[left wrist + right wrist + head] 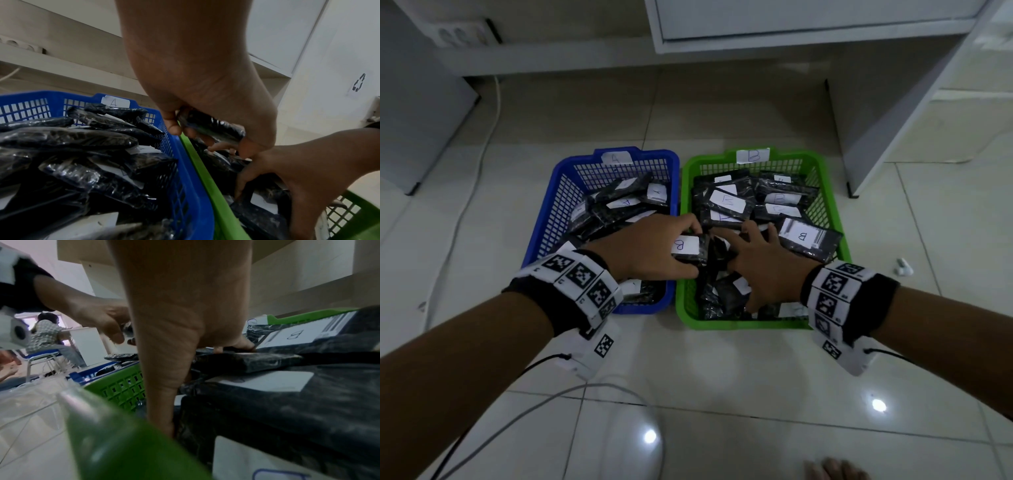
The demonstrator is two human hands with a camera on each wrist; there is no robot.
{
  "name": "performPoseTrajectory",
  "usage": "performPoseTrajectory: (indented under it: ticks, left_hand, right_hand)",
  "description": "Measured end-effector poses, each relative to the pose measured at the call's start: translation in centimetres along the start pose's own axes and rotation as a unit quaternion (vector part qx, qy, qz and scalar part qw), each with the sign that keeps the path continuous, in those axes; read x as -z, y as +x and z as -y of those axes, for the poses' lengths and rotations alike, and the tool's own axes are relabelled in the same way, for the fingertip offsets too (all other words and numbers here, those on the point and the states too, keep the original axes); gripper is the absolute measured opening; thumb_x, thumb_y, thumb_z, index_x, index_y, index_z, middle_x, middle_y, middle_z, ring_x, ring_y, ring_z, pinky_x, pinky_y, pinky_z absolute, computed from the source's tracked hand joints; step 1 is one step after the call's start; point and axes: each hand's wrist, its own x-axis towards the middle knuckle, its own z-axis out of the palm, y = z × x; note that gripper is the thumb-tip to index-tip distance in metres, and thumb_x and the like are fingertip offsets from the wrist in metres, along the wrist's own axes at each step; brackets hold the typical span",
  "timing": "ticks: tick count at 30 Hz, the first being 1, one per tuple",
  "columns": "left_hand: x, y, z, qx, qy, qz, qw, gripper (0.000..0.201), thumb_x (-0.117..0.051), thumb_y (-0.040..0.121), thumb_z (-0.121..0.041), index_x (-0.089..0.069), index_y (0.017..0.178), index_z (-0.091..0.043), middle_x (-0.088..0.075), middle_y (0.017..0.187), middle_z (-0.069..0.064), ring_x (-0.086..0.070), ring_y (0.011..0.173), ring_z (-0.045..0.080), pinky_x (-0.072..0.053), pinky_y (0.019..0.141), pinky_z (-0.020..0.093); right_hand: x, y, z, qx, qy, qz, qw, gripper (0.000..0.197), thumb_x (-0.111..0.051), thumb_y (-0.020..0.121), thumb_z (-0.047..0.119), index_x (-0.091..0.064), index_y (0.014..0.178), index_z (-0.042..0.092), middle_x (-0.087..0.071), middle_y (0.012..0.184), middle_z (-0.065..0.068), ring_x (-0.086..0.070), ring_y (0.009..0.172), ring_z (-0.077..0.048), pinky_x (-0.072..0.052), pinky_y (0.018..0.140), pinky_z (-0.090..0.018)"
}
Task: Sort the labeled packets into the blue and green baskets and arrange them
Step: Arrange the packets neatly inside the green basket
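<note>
A black packet (690, 248) with a white label marked B sits in the grip of the left hand (650, 246), thumb under its near edge and fingers curled over its far edge. It is held above the left rim of the green basket (839, 236), at about 9 o'clock of that basket. In the left wrist view the same packet (213, 126) shows as a dark glossy bundle between the thumb and curled fingers (174, 123). The right hand (760, 267) lies just to the right, at 3 o'clock from the packet, fingers spread and pressing down on the black packets piled in the green basket; one fingertip (244, 344) rests on a packet top in the right wrist view. The green basket carries a B tag (753, 156) on its far rim at 12 o'clock and is crowded with B-labelled packets, one large one (810, 240) leaning on the right rim. Touching its left side stands the blue basket (544, 219) with an A tag (616, 158) at 12 o'clock, holding A-labelled packets (626, 202). Both baskets stand on a pale tiled floor (722, 394). A white cable (472, 192) runs along the floor at 9 o'clock
</note>
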Motion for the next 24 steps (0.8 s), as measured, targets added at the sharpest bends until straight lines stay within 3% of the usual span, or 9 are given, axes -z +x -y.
performPoseTrajectory:
  ticks: [2,4,7,10,13,17,19,21,24]
  left_hand:
    - [0.0,0.1,-0.1,-0.012,0.017,0.003,1.0,0.048,-0.079,0.068,-0.043,-0.057,0.111,-0.034,-0.062,0.096,-0.014,-0.059,0.082,0.0,-0.047,0.069,0.022]
    - [0.0,0.3,-0.1,-0.024,0.041,0.001,0.999,0.055,-0.078,0.066,-0.05,-0.06,0.115,-0.034,-0.057,0.103,-0.016,-0.056,0.09,0.0,-0.046,0.076,0.023]
    - [0.5,0.4,-0.3,-0.033,0.039,-0.009,0.999,0.055,-0.076,0.066,-0.054,-0.062,0.116,-0.036,-0.059,0.103,-0.018,-0.057,0.091,-0.002,-0.047,0.078,0.023]
    - [1.0,0.5,-0.3,-0.029,0.033,-0.017,0.999,0.054,-0.075,0.066,-0.055,-0.064,0.115,-0.035,-0.063,0.103,-0.019,-0.06,0.09,-0.002,-0.051,0.08,0.026]
    - [0.8,0.7,-0.3,-0.02,0.037,-0.01,0.999,0.054,-0.08,0.069,-0.051,-0.065,0.117,-0.032,-0.063,0.106,-0.018,-0.06,0.092,-0.001,-0.049,0.082,0.025]
    - [0.0,1.1,-0.2,-0.009,0.053,0.007,0.999,0.062,-0.083,0.07,-0.051,-0.062,0.125,-0.031,-0.062,0.115,-0.016,-0.057,0.1,0.002,-0.047,0.089,0.024]
    - [-0.5,1.4,-0.3,-0.012,0.05,0.004,0.999,0.068,-0.084,0.068,-0.054,-0.059,0.128,-0.033,-0.06,0.115,-0.018,-0.055,0.099,-0.001,-0.046,0.086,0.02]
    - [-1.1,1.7,-0.5,-0.017,0.045,0.0,0.999,0.071,-0.085,0.066,-0.057,-0.055,0.127,-0.035,-0.059,0.111,-0.021,-0.056,0.097,-0.004,-0.047,0.082,0.019]
    - [-2.0,2.1,-0.8,-0.028,0.079,-0.031,0.996,0.069,-0.083,0.064,-0.061,-0.055,0.122,-0.035,-0.061,0.114,-0.018,-0.058,0.102,0.001,-0.053,0.087,0.031]
  right_hand:
    - [0.3,0.0,-0.5,0.007,0.019,0.011,1.0,0.067,-0.084,0.049,0.06,-0.071,0.105,0.026,0.014,0.156,0.011,-0.001,0.137,-0.037,-0.018,0.103,-0.077]
    - [0.8,-0.1,-1.3,0.022,0.061,0.014,0.998,0.066,-0.084,0.043,0.062,-0.072,0.096,0.026,0.005,0.157,0.012,-0.006,0.136,-0.03,-0.022,0.106,-0.069]
    - [2.8,-0.7,-3.3,-0.004,0.22,0.002,0.976,0.07,-0.088,0.044,0.059,-0.069,0.102,0.025,-0.032,0.153,0.005,-0.032,0.132,-0.021,-0.036,0.107,-0.042]
    - [5.3,-2.1,-5.2,-0.051,0.392,-0.028,0.918,0.06,-0.089,0.05,0.055,-0.067,0.099,0.029,-0.065,0.118,0.012,-0.06,0.107,-0.009,-0.049,0.093,-0.03]
    - [6.8,-2.5,-6.4,-0.059,0.484,-0.083,0.869,0.047,-0.087,0.064,0.041,-0.068,0.103,0.024,-0.071,0.103,0.01,-0.066,0.095,-0.004,-0.049,0.082,-0.019]
    - [7.8,-1.8,-7.7,-0.077,0.524,-0.19,0.827,0.049,-0.087,0.064,0.037,-0.067,0.107,0.023,-0.073,0.098,0.007,-0.07,0.087,-0.007,-0.053,0.074,-0.016]
    - [7.9,-0.9,-8.5,-0.081,0.446,-0.219,0.864,0.053,-0.088,0.064,0.038,-0.067,0.111,0.022,-0.071,0.102,0.008,-0.067,0.09,-0.011,-0.049,0.077,-0.019]
    - [7.6,0.1,-8.7,-0.074,0.272,-0.204,0.938,0.059,-0.089,0.062,0.04,-0.066,0.113,0.018,-0.063,0.105,0.002,-0.057,0.096,-0.015,-0.039,0.076,-0.023]
    - [5.4,1.7,-8.5,-0.059,0.14,-0.133,0.979,0.066,-0.087,0.058,0.051,-0.065,0.11,0.016,-0.047,0.102,0.0,-0.047,0.098,-0.018,-0.036,0.078,-0.026]
